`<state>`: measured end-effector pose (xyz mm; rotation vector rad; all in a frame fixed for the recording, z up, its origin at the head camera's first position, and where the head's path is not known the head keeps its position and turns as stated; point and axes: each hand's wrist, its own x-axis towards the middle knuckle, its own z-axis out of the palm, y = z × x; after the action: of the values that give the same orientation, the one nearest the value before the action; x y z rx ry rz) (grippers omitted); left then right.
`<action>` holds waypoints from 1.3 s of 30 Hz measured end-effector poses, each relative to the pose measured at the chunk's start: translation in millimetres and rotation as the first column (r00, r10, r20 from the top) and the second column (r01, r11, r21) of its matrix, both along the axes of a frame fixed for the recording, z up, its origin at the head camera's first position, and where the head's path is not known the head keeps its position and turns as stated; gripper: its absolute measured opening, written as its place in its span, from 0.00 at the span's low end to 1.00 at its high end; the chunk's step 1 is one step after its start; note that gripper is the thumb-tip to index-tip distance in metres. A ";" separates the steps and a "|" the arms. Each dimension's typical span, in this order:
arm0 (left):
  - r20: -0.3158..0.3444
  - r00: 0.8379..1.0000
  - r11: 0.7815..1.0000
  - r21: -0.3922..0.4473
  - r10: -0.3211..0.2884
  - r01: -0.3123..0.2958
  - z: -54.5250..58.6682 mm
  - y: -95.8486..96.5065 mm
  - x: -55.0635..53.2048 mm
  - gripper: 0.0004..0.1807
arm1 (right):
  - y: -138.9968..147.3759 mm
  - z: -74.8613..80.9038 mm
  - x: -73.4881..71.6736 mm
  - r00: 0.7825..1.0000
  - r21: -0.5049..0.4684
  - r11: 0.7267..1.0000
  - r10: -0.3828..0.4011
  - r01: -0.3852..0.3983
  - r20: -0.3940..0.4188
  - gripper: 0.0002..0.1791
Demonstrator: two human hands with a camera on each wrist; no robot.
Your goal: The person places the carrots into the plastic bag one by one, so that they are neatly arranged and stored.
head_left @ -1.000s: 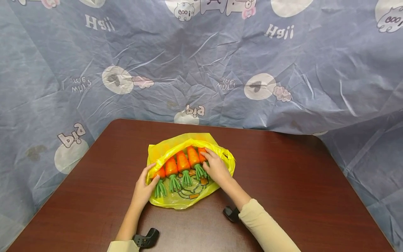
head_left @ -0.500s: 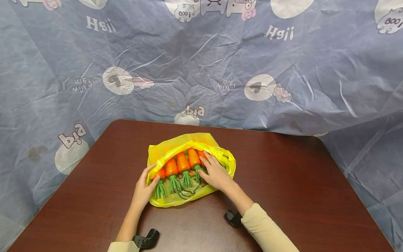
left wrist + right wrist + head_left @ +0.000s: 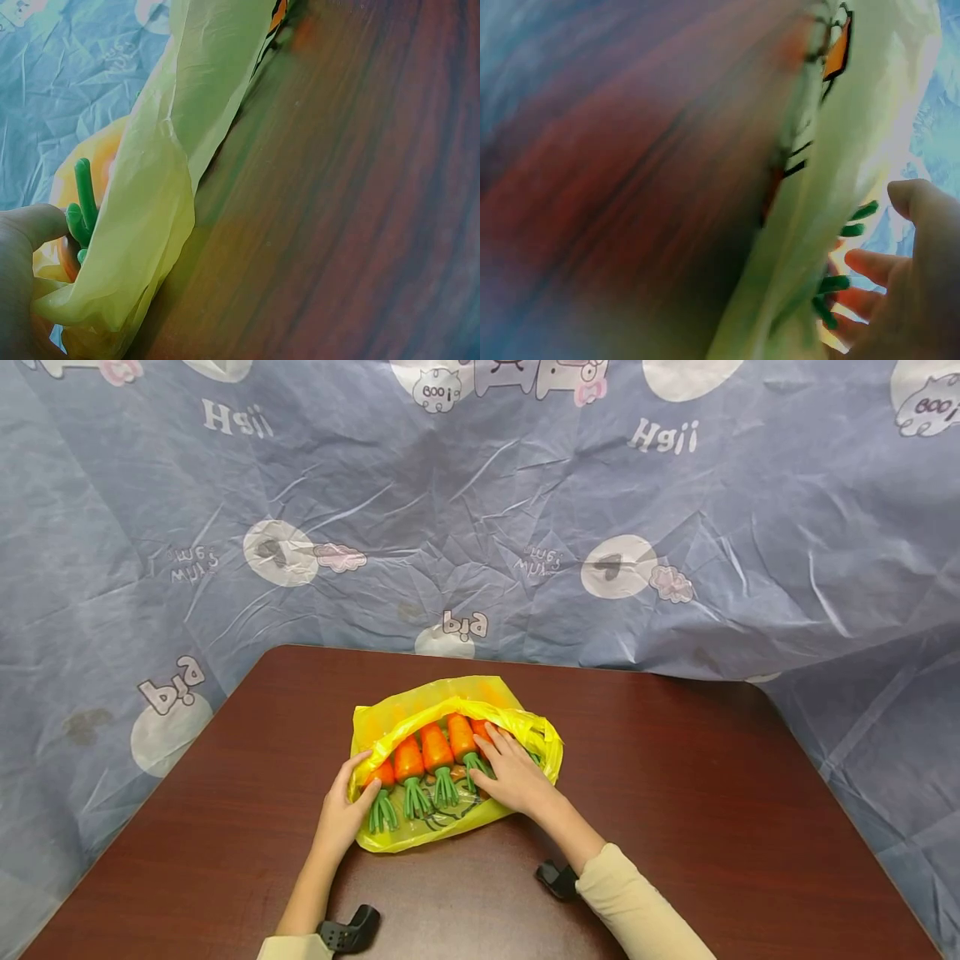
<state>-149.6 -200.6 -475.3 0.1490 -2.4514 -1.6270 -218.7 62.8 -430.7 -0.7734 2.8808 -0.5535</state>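
Note:
A yellow plastic bag (image 3: 480,814) lies on the table with its mouth facing the person. Several orange toy carrots (image 3: 437,745) with green tops sit side by side in it, tips inward. My left hand (image 3: 342,806) holds the bag's left edge, thumb over the leftmost carrot (image 3: 380,772). In the left wrist view the thumb touches a green carrot top (image 3: 86,195). My right hand (image 3: 517,781) lies over the right end of the row, its fingers extended and resting on the carrots there. These are partly hidden by that hand; green tops (image 3: 832,285) show beside its fingers in the right wrist view.
The dark red-brown table (image 3: 675,810) extends around the bag on all sides. Behind it hangs a crumpled blue-grey printed cloth (image 3: 480,510). Black wrist devices (image 3: 350,929) sit by both forearms, close to the tabletop.
My right hand has shifted slightly, its thumb moving left over the carrot tops, and the bag's front edge on the right has risen a little. The left hand stays in place.

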 end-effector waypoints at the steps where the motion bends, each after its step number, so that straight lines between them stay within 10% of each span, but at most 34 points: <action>1: 0.001 1.000 1.000 0.000 0.002 -0.002 0.0 0.0 0.2 0.26 | 0.0 1.6 0.6 1.000 -0.002 1.000 0.003 -0.003 -0.002 0.34; 10: 0.002 1.000 1.000 -0.002 0.006 -0.006 1.9 0.3 -0.1 0.26 | 9.1 25.9 12.6 0.998 -0.166 0.985 -0.059 0.055 -0.017 0.29; 21: 0.001 1.000 1.000 0.029 -0.011 0.011 1.7 1.1 -2.2 0.26 | 56.0 43.6 30.9 0.957 -0.375 0.900 -0.275 0.222 -0.093 0.22; 39: 0.005 1.000 1.000 0.026 -0.005 0.004 0.0 0.8 -0.7 0.26 | 154.2 62.2 50.4 0.875 -0.312 0.871 -0.447 0.379 -0.185 0.26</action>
<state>-150.3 -199.9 -475.3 0.1518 -2.4374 -1.6624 -168.4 217.0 -368.5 -0.2425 3.2765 -0.9740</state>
